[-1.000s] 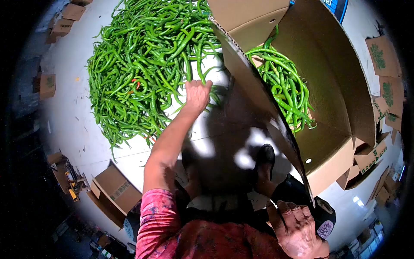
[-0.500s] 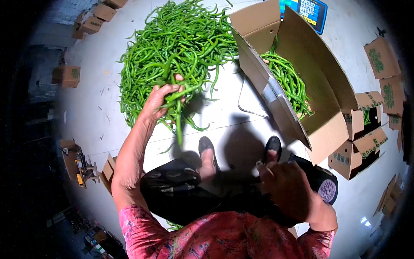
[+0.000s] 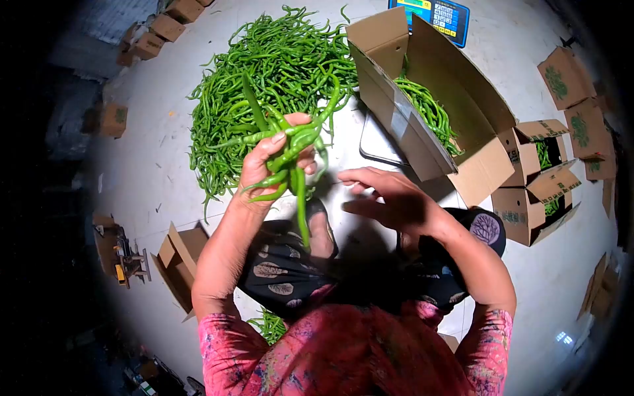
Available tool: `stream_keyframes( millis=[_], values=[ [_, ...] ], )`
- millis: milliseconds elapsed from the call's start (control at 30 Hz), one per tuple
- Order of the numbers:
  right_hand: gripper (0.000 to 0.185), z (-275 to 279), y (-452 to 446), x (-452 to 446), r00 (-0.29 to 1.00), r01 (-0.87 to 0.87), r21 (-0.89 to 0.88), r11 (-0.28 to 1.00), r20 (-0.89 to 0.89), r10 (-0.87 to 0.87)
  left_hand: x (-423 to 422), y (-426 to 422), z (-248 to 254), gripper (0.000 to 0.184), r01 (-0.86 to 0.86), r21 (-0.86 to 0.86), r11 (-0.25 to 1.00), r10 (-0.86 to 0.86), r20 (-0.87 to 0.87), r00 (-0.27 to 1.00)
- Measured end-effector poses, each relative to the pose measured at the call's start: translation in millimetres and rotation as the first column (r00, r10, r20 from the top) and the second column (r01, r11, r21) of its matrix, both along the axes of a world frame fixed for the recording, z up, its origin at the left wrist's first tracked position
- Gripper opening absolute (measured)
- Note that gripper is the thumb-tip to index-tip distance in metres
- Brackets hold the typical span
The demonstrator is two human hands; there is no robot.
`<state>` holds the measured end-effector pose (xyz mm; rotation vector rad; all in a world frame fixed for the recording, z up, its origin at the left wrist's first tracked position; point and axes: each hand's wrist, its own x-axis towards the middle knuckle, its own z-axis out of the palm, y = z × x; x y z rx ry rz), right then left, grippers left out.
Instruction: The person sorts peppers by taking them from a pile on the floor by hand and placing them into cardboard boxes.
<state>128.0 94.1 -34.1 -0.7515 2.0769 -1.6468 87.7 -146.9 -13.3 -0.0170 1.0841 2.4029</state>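
Note:
A bunch of long green chili peppers (image 3: 294, 152) is gripped in my left hand (image 3: 261, 162), with tips poking out above and below the fingers. Just right of that bunch hovers my right hand (image 3: 389, 198), fingers apart and nothing in them. Beyond my left hand a large heap of green chilies (image 3: 224, 112) spreads over the floor. An open cardboard box (image 3: 475, 86), partly filled with chilies (image 3: 426, 109), stands tilted to the right of the heap.
Behind the box shows a blue scale display (image 3: 442, 20); the scale's platform edge (image 3: 380, 157) lies under the box. More cartons (image 3: 522, 211) holding chilies stand at right. An opened box (image 3: 181, 257) is at left, and some chilies (image 3: 269, 325) lie beside my body.
My left hand has lifted the chilies from the heap toward me. My right hand has moved up and forward from near my lap and now has its fingers spread beside the bunch.

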Motion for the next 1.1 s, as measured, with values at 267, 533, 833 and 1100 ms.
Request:
stream_keyframes(
  millis=[267, 533, 833, 1100],
  values=[
    [0.049, -12.1, -34.3, 2.0, 0.949, 0.035, -0.211, 0.977, 0.312, 0.033, 5.5, 31.1, -33.3, 0.038, -0.051, 0.169, 0.984, 0.039, 0.07, 0.997],
    [0.035, -0.5, -15.7, -9.4, 0.813, 0.169, -0.295, 0.941, 0.58, 0.036, -0.3, 23.4, -35.8, 0.032, -0.141, 0.081, 0.987, 0.129, 0.142, 0.981],
    [0.038, 7.4, -28.0, -10.1, 0.744, 0.259, -0.428, 0.866, 0.66, 0.104, 2.3, 36.0, -31.5, 0.032, -0.196, 0.053, 0.979, 0.195, 0.021, 0.98],
    [0.028, 13.3, -9.1, -18.0, 0.748, 0.387, -0.073, 0.919, 0.608, -0.266, -9.6, 15.1, -25.3, 0.027, -0.327, 0.095, 0.94, 0.329, -0.002, 0.944]
  ],
)
